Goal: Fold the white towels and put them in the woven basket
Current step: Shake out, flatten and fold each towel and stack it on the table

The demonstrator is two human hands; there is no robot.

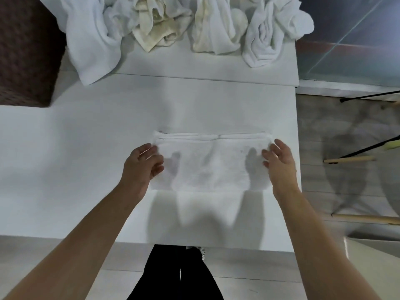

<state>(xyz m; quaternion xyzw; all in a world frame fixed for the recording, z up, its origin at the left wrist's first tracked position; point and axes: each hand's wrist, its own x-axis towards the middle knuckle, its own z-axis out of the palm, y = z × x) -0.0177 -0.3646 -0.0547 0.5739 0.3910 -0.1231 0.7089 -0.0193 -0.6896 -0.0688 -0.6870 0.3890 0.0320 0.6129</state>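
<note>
Hovering at either end of the folded towel (211, 163), our hands hold nothing: the left hand (144, 164) sits at the towel's left edge with fingers loosely curled and relaxed, the right hand (279, 159) at its right edge with fingers spread and straight. We cannot tell whether any fingertip touches the cloth. The towel lies flat on the white table (75, 159) between the two hands, its stacked layers showing along the edge beyond our fingertips. We judge that the next move is either one more fold or a lift toward the woven basket (28, 50), which stands well beyond and outward of the left hand. The main risk is the stack coming apart: if we scoop only the top layers, the lower ones sag and the fold slides open on the way across. Uneven lifting by the two hands would skew the edges. Beyond both hands, the heap of unfolded towels (184, 24) hangs near the basket, and a wide carry could drag one off.
</note>
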